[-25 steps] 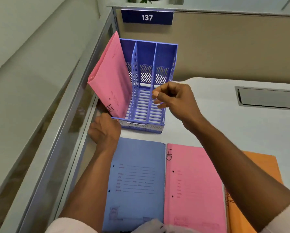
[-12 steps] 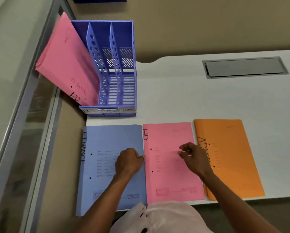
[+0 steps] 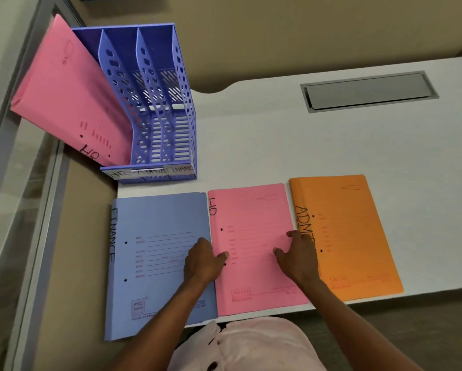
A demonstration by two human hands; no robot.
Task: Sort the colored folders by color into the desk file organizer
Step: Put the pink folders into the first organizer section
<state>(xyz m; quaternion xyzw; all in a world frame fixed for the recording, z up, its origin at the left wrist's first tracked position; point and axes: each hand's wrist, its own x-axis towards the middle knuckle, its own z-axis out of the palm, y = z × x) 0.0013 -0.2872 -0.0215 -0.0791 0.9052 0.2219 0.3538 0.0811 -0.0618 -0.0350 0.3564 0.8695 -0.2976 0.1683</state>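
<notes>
Noted filed pink folder (image 3: 64, 97) leaning from organizer (image 3: 181, 103) at ten o'clock, liable to topple. Pinched flat pink folder's (image 3: 251, 215) nine o'clock edge with left hand (image 3: 201, 263); touched three o'clock edge with curled right hand (image 3: 300, 259), hold unclear; risked dragging orange folder (image 3: 358, 236).

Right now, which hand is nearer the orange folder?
Right. The right hand lies over the pink folder's right edge, beside the orange folder; the left hand is at the pink folder's left edge, farther away.

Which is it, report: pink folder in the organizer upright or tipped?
Tipped: the filed pink folder leans left out of the leftmost slot of the organizer.
</notes>
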